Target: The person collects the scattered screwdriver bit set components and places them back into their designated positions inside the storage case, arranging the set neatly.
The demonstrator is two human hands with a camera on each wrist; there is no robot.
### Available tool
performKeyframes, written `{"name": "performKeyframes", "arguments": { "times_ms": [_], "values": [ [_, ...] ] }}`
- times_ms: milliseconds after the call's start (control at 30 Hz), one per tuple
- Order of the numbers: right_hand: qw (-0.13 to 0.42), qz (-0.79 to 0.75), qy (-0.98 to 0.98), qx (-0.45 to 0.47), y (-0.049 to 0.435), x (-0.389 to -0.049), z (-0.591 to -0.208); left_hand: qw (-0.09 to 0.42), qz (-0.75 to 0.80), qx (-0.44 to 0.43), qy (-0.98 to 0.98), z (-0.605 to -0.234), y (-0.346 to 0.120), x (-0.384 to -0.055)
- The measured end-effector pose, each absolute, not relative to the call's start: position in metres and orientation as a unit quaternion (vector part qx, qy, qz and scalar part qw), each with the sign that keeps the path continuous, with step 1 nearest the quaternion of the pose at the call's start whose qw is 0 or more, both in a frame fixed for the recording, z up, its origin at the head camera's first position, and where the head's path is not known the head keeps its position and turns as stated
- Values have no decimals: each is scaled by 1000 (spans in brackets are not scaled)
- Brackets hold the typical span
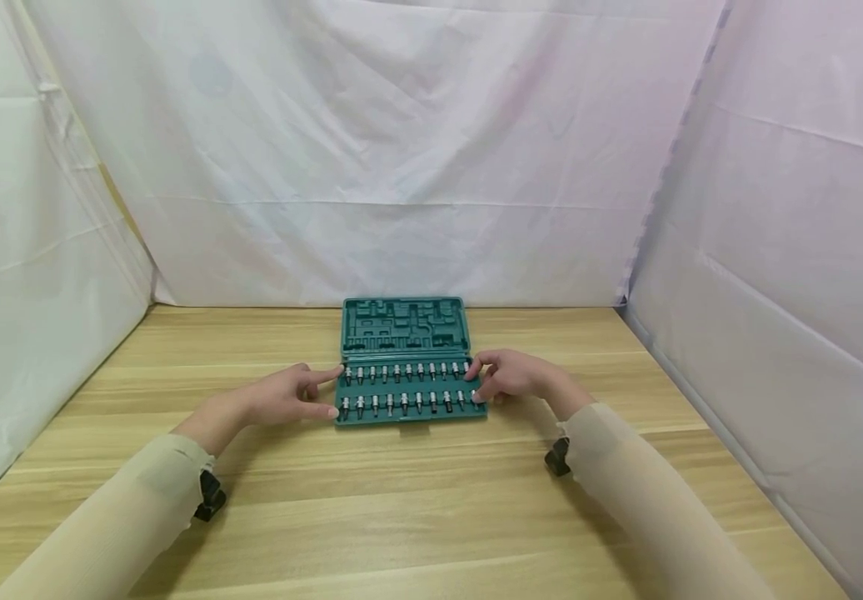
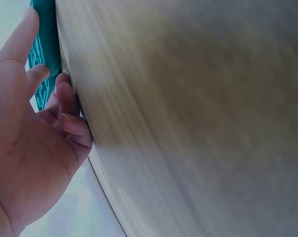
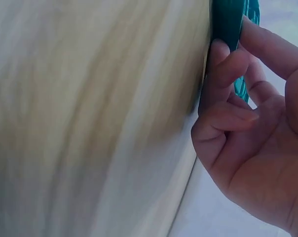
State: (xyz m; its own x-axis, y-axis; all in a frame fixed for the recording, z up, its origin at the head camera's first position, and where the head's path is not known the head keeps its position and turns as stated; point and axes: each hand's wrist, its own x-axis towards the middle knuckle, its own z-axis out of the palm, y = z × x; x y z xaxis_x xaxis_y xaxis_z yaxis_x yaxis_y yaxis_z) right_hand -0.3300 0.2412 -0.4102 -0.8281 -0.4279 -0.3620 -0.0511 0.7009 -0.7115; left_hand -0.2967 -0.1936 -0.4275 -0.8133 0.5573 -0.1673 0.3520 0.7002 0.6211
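A green plastic socket-bit case [image 1: 405,423] lies on the table with its lid [image 1: 405,310] folded back. Two rows of silver-and-dark bit sockets [image 1: 405,403] sit in its base. My left hand [image 1: 277,397] is at the left end, thumb and forefinger stretched out to touch the edge. In the left wrist view its other fingers [image 2: 67,98] bend loosely beside the case. At the right end, my right hand [image 1: 517,375] touches the edge with thumb and forefinger. Its remaining fingers [image 3: 228,74] curl loosely in the right wrist view.
The wood-grain table [image 1: 401,517] extends around the case. A white cloth [image 1: 401,150] hangs behind, and more white sheeting [image 1: 791,275] stands along the sides. Moulded recesses mark the inside of the lid. A dark device [image 1: 210,497] is strapped under the left wrist.
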Motion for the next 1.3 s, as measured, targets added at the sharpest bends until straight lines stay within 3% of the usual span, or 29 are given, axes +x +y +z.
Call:
{"name": "performKeyframes", "arguments": {
  "times_ms": [1300],
  "values": [
    [247,-370,886,-128,240,-329,-416,174,289,243,910,-429,-195,-298]
  ]
}}
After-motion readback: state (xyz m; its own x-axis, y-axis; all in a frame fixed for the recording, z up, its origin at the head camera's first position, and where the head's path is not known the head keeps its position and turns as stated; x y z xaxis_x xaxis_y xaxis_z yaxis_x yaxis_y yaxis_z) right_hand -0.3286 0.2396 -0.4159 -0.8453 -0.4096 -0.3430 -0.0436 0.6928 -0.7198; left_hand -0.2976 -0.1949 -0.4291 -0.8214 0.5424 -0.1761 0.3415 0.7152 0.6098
